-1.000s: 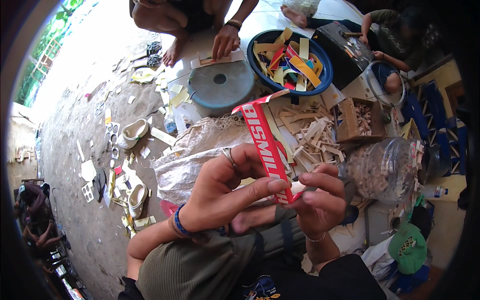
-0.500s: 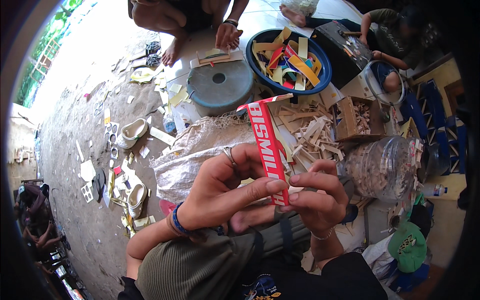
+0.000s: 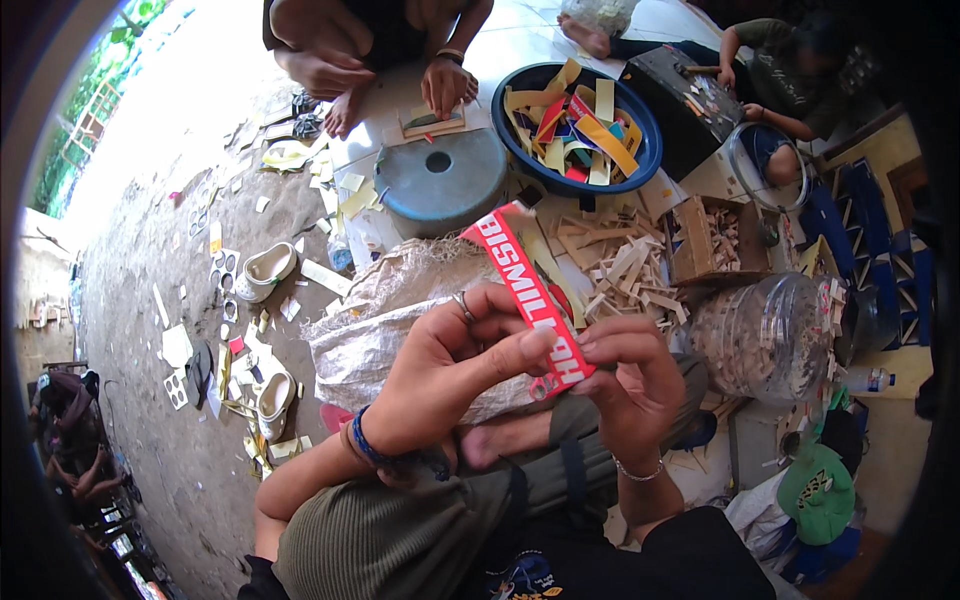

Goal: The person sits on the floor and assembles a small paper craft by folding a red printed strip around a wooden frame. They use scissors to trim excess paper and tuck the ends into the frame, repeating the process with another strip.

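A long red strip with white lettering [image 3: 513, 270] is held between my two hands in front of my lap. It slants, its upper end leaning to the left. My left hand [image 3: 435, 365] is closed around its middle and lower part, the thumb lying on the printed face. With thumb and fingers, my right hand [image 3: 637, 378] pinches the lower right end. A small ring-shaped tab [image 3: 541, 388] shows at the strip's lower corner. The fingers behind the strip are partly hidden.
A white woven sack [image 3: 350, 350] lies before me, with small wooden pieces [image 3: 635, 270] to its right. Beyond are a round grey block [image 3: 440, 190], a blue basin [image 3: 652, 160] of coloured strips, a wooden box [image 3: 715, 272] and a clear jar [image 3: 765, 335]. Other people sit farther off.
The strip has turned and tilted farther left, showing more of its printed face and lower end. My right hand has shifted slightly down. The person opposite has moved their hands on a small frame.
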`<action>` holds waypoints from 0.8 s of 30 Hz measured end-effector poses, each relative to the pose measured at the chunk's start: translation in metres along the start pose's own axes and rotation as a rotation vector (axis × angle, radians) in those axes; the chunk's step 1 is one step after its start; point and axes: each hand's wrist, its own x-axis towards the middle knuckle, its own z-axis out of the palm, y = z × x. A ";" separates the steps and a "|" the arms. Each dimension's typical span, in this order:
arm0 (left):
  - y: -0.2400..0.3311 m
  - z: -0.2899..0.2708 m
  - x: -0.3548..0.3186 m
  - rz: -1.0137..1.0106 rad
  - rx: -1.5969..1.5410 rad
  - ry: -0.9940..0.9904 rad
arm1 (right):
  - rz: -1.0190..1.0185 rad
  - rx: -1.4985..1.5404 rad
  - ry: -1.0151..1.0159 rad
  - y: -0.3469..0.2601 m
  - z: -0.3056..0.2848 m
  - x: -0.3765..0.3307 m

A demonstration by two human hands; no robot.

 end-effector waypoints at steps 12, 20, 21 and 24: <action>0.021 -0.010 0.000 0.555 1.224 -0.053 | 0.762 0.728 0.091 0.023 -0.008 -0.006; 0.009 -0.010 0.005 0.426 1.282 -0.207 | 0.783 0.768 -0.034 0.025 -0.015 -0.008; 0.008 -0.010 0.005 0.414 1.257 -0.190 | 0.757 0.673 -0.033 0.023 -0.014 -0.007; 0.007 -0.008 0.003 0.399 1.235 -0.164 | 0.693 0.493 -0.027 0.014 -0.015 -0.005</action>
